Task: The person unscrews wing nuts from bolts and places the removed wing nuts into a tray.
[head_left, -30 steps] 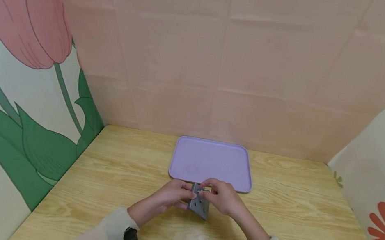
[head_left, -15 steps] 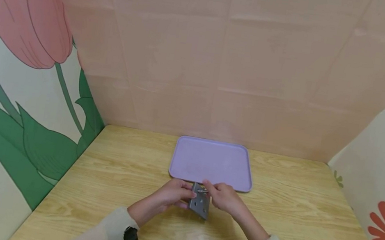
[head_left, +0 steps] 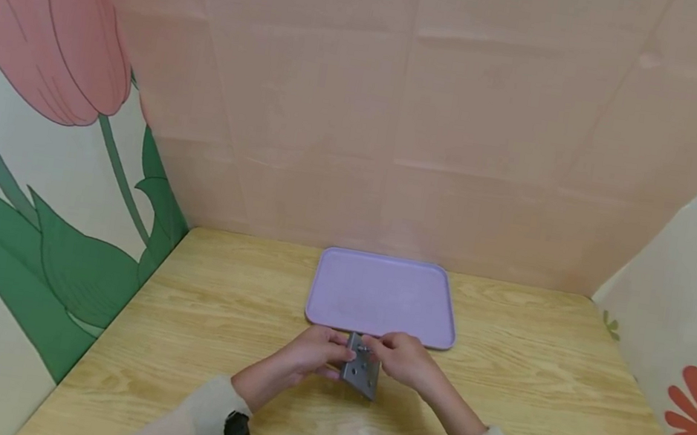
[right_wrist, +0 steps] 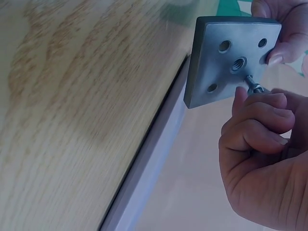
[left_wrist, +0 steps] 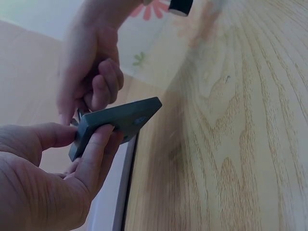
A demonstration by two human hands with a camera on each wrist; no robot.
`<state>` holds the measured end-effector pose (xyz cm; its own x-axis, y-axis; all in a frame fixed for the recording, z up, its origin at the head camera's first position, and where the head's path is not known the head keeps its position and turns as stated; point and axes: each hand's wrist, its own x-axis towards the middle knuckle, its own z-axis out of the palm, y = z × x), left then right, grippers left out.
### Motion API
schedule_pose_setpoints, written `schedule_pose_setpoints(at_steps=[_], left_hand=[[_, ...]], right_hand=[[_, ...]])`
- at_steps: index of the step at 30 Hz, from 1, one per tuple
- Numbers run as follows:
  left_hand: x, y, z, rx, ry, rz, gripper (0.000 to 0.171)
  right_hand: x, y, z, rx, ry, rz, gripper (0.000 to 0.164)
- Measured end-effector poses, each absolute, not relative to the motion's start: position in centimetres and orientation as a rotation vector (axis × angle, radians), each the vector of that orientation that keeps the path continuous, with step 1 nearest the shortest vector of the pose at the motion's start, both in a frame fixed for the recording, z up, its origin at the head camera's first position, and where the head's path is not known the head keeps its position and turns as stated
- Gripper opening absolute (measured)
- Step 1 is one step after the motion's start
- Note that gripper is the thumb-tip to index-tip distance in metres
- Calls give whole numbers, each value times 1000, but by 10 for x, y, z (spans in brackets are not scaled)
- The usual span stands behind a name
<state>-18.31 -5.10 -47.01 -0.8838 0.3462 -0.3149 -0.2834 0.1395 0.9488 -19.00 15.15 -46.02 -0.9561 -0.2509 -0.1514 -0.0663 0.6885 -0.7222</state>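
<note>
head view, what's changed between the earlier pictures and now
The right hand has lowered its raised fingers slightly, which now cover more of the small silver metal bolt. The left hand holds the gray square metal plate as before, and the purple rectangular tray hasn't moved.

**Fingers back in on the screw!**

And here's the movement, all of it from the right hand (head_left: 406,360)! One second ago its forefinger was arched high and its thumb reached across the face of the metal plate (head_left: 360,373). Half a second ago came a shift: the arch was gone, the forefinger pointed up and out, and the screw (right_wrist: 255,85) showed plainly between plate and fingers. Now the fingertip has dropped lower and moved in closer to the plate, and in the head view less of the screw shows than half a second ago. The thumb no longer reaches so far across the plate.
</note>
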Motion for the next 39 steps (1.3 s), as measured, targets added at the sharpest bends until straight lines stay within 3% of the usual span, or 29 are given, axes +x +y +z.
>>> schedule_pose_setpoints(at_steps=[7,21,30,39], left_hand=[[-184,-51,-474,62,1944,1823,27],[-184,-49,-474,62,1941,1825,28],[-185,-47,-472,44,1974,1825,27],[-184,-45,-469,49,1979,1818,27]], right_hand=[[-192,156,-462,-433,2689,-1132,24],[-192,159,-461,-596,2712,-1176,19],[-194,157,-460,-244,2671,-1246,60],[-193,157,-466,-118,2574,-1224,68]])
